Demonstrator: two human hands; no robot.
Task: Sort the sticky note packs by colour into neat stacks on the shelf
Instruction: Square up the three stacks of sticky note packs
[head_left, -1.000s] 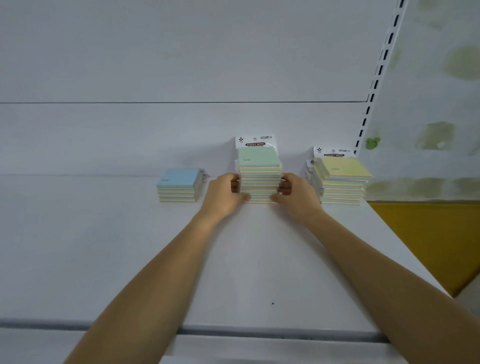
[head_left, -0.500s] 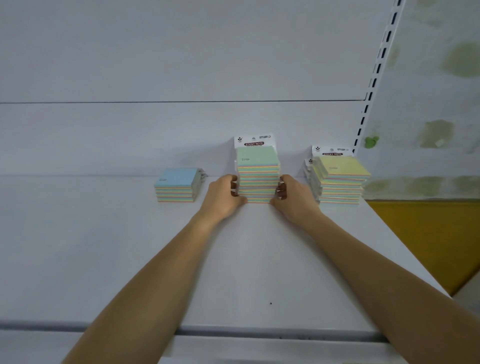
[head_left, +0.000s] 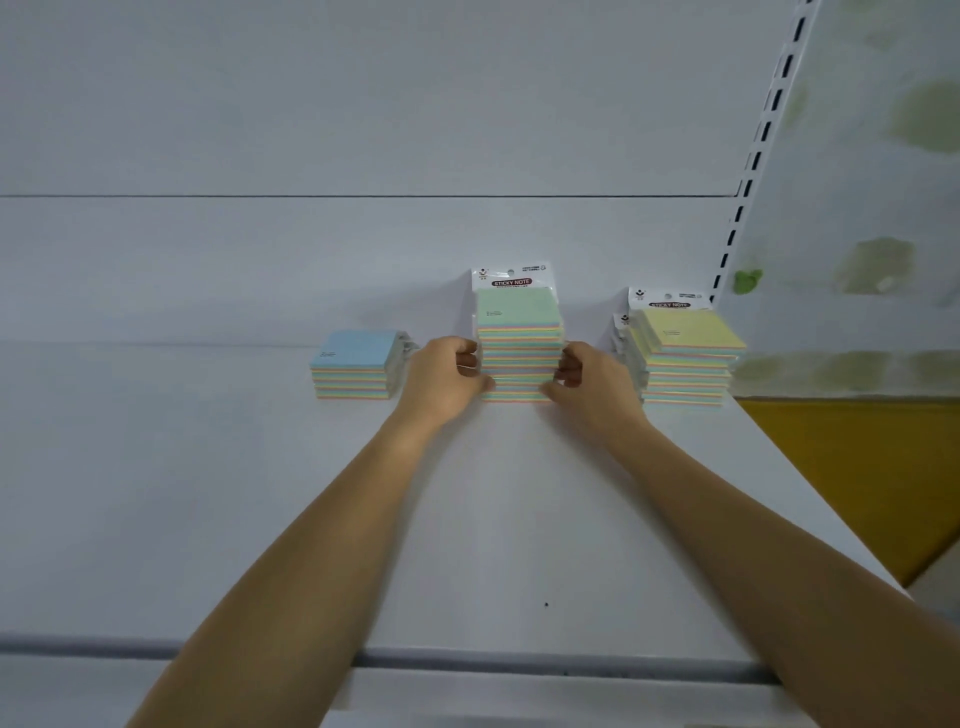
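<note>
Both arms stretched forward; left hand and right hand curl fingers against opposite sides of green-topped stack, mid shelf, between blue stack and yellow stack.

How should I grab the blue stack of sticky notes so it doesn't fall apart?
Squeeze the blue-topped stack low on its left and right sides, a hand from each side, as the left hand and right hand do on the green-topped stack. Loose layered packs slide apart; flat sides suit pressing.

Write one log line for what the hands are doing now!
left hand, right hand: squeezing green stack | blue stack, yellow stack: untouched
</note>
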